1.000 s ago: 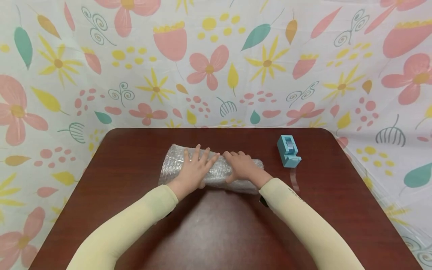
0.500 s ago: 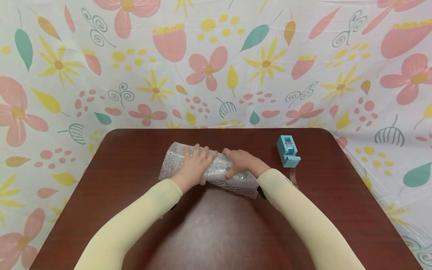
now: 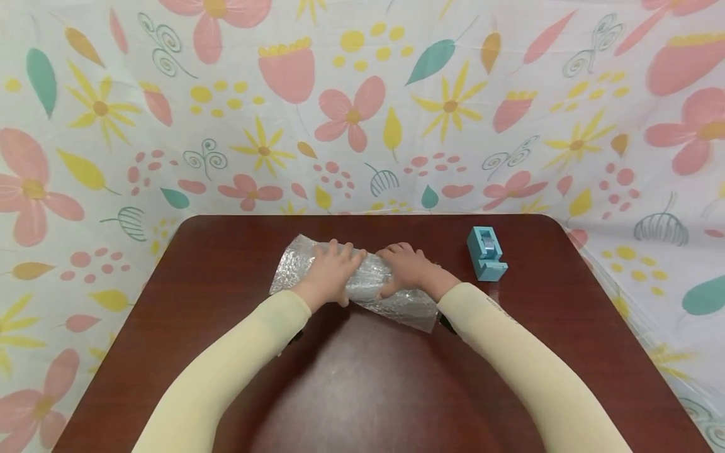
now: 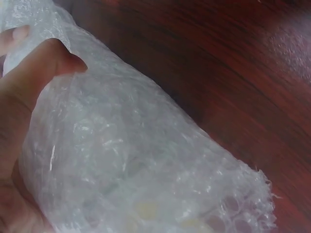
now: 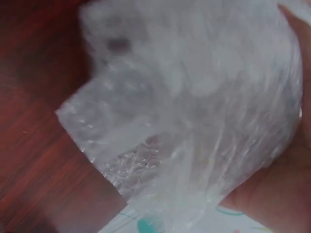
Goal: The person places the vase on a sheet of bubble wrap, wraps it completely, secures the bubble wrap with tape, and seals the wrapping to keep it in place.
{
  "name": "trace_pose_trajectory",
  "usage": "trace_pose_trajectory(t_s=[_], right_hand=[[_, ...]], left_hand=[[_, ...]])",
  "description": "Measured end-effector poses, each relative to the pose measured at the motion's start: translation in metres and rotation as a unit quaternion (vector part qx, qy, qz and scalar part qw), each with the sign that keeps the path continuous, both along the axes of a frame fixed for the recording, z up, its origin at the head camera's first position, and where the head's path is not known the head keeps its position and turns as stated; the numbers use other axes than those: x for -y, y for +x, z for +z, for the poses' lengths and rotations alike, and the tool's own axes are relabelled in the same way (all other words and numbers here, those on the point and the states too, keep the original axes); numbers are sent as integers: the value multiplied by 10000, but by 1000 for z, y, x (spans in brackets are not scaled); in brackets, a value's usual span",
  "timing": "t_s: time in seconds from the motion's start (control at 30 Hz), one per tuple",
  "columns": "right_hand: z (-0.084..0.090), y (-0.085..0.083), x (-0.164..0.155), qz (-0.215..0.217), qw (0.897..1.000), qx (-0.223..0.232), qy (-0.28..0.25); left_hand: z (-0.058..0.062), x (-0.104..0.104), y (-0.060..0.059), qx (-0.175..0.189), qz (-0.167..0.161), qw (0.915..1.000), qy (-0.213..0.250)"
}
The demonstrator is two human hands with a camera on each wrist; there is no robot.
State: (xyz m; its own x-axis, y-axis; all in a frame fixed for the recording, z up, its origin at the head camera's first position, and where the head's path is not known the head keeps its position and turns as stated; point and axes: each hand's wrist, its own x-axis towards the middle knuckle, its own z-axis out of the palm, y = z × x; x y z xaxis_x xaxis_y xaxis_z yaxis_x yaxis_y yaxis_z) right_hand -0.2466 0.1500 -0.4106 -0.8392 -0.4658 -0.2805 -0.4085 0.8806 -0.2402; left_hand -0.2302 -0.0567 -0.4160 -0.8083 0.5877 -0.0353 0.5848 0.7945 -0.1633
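Note:
A roll of clear bubble wrap [image 3: 368, 283] lies across the brown table, its left end a little farther back than its right. My left hand [image 3: 328, 274] grips its left part from above, fingers spread over the far side. The thumb bends against the plastic in the left wrist view. Around the right part curls my right hand [image 3: 409, 272], with fingers over the top and thumb on the near side. A loose corner of wrap [image 5: 104, 131] sticks out in the right wrist view. Whatever may be inside the wrap cannot be made out.
A light blue tape dispenser [image 3: 487, 255] stands at the back right of the table [image 3: 351, 390]. A short strip of clear tape [image 3: 494, 291] hangs in front of it, partly behind the right sleeve. A flower-printed cloth [image 3: 351, 157] surrounds the table's back and sides.
Both hands have shifted slightly on the roll, the left a little to the right. The roll has turned, and a flap at its right end now reaches nearer. The right sleeve hides more of the tape strip.

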Motion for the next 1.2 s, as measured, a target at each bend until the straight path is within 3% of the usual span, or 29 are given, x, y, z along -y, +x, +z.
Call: trace_pose_trajectory(t_s=[0.3, 0.57, 0.8, 0.97, 1.2], right_hand=[[-9, 35, 8, 22, 9908, -1352, -8], [-19, 60, 2, -17, 9833, -1818, 92], [-17, 65, 4, -66, 9799, -1954, 385], [-18, 64, 3, -61, 9794, -1998, 277], [-31, 59, 2, 44, 9622, -2723, 87]], left_hand=[[3, 4, 0, 230, 223, 9994, -160], [8, -1, 8, 574, 188, 9981, -154], [15, -2, 7, 865, 217, 9960, -35], [18, -3, 0, 1151, 241, 9930, -65], [23, -2, -9, 1490, 276, 9884, 7]])
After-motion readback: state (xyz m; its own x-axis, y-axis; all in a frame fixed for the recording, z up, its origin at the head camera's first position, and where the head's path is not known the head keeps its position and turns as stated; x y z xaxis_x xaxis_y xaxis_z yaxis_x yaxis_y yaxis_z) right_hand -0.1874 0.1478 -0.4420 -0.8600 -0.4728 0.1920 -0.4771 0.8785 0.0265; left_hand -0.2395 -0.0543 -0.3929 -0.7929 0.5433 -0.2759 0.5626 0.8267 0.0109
